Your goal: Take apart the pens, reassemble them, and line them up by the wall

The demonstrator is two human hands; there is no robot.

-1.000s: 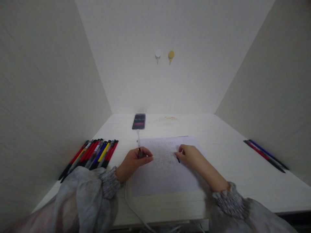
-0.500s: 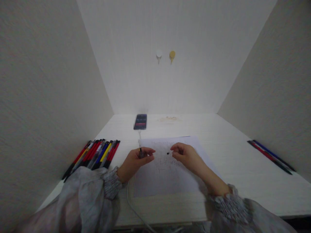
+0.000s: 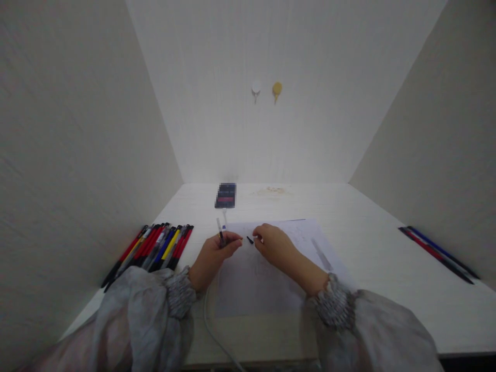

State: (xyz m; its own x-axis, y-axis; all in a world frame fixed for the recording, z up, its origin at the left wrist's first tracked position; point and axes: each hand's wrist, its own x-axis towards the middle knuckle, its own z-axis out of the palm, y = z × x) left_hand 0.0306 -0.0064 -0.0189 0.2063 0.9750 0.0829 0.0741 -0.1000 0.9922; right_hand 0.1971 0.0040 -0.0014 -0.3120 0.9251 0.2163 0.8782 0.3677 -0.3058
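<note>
Remote view: I've got the left hand closed on a clear pen part; right hand grip's nearly pinched, can't tell if it has the black piece between the counter's front and back edges. Weak pinch might drop it.

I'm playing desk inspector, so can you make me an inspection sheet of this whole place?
Surface: white desk, with brownish marks near the back.
Things in hand: slim pen-like piece; small black piece between the hands; paper with faint marks below.
Clutter: pens on the left; pens on the right; dark device at the back.
Hands: left hand holds the pen-like piece; right hand is near the black piece, grip unclear.
Cables: pale cable running to the front edge.
Surroundings: pale walls; white hook and yellow hook.
</note>
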